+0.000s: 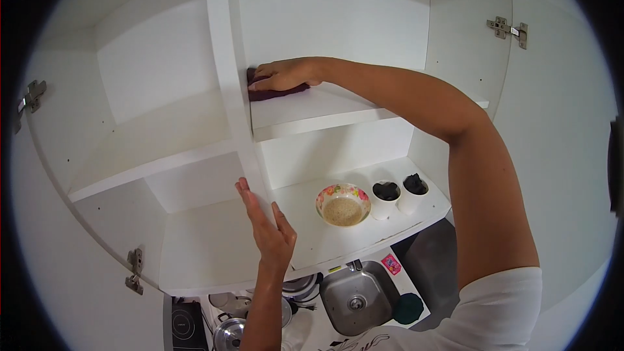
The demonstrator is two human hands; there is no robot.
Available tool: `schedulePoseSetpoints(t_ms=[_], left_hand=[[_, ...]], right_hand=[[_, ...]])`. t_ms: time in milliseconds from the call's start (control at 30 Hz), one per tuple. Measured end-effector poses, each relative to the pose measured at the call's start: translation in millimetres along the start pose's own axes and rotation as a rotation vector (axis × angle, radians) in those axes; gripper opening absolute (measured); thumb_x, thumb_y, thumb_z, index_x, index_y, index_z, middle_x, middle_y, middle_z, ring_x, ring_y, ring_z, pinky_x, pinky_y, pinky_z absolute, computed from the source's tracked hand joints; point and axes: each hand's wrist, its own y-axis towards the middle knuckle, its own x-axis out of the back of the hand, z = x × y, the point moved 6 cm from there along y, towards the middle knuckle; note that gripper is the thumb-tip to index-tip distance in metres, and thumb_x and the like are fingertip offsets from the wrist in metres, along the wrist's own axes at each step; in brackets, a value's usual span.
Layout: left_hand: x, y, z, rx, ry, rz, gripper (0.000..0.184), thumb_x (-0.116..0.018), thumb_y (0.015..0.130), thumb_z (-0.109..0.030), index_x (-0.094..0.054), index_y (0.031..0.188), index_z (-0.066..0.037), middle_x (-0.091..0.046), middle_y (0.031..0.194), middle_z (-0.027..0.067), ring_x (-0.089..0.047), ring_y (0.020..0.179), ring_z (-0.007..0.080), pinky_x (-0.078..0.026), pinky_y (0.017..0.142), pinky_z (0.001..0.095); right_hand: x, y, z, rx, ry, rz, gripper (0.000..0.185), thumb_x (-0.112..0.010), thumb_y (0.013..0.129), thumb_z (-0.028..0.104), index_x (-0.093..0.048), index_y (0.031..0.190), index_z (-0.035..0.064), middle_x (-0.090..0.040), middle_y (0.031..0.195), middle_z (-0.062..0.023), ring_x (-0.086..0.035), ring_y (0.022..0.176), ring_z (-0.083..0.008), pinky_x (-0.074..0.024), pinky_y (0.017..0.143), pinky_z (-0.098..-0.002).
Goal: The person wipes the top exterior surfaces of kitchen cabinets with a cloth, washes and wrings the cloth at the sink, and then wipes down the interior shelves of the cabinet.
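Note:
My right hand (pixel 284 76) presses a dark maroon cloth (pixel 279 94) onto the upper right shelf (pixel 318 114) of a white cabinet, in the corner against the centre divider (pixel 227 45). Its fingers lie over the cloth. Lower down, my left hand (pixel 272 237) is raised in front of the divider with fingers stretched out and thumb apart, holding nothing. Whether it touches the divider I cannot tell. To its right on the lower shelf stands a floral bowl (pixel 343 205) with grainy beige contents. Two white cups (pixel 385 207) with black contents stand beside the bowl.
Cabinet doors (pixel 552 110) stand open at both sides on metal hinges (pixel 508 31). Below are a steel sink (pixel 357 299), a pot (pixel 229 334), a black cooktop (pixel 185 325), a pink packet (pixel 390 264) and a dark green round item (pixel 408 309). The lower shelf's front edge (pixel 364 247) juts out above the sink.

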Motion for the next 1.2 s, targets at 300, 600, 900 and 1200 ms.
schedulePoseSetpoints(t_ms=[300,600,900,1200], left_hand=[[2,1,-4,0.012,-0.02,0.024,0.067,-0.041,0.081,0.011,-0.008,0.138,0.002,-0.015,0.141,0.0292,-0.013,0.131,0.0457,-0.016,0.107,0.05],[2,1,-5,-0.046,0.056,-0.017,0.063,-0.04,0.083,0.008,-0.01,0.138,0.002,-0.012,0.141,0.0298,-0.012,0.132,0.0451,-0.016,0.106,0.0492],[0,2,-10,-0.048,0.158,0.007,0.058,-0.041,0.085,0.007,-0.012,0.136,0.007,-0.015,0.138,0.0328,-0.017,0.129,0.0486,-0.021,0.104,0.0527],[-2,-4,-8,-0.033,0.244,-0.004,0.059,-0.042,0.087,0.005,-0.011,0.137,0.006,-0.015,0.141,0.0293,-0.019,0.13,0.045,-0.022,0.105,0.0482]], right_hand=[[35,-169,-27,0.334,-0.075,-0.048,0.039,-0.062,0.079,0.044,-0.062,0.109,0.0185,-0.056,0.108,-0.0045,-0.053,0.094,-0.0173,-0.0432,0.083,-0.03],[81,-137,-146,-0.12,-0.499,-0.248,0.036,-0.046,0.089,0.035,-0.062,0.106,0.0079,-0.061,0.094,-0.0158,-0.057,0.086,-0.0264,-0.0446,0.08,-0.0349],[15,-29,-23,0.267,-0.238,-0.078,0.037,-0.044,0.09,0.034,-0.056,0.108,0.0047,-0.059,0.104,-0.0174,-0.054,0.097,-0.0318,-0.0421,0.085,-0.0378],[146,-101,-305,-0.536,-0.641,-0.175,0.044,-0.038,0.091,0.036,-0.054,0.115,0.003,-0.055,0.117,-0.0171,-0.051,0.107,-0.0326,-0.0401,0.091,-0.039]])
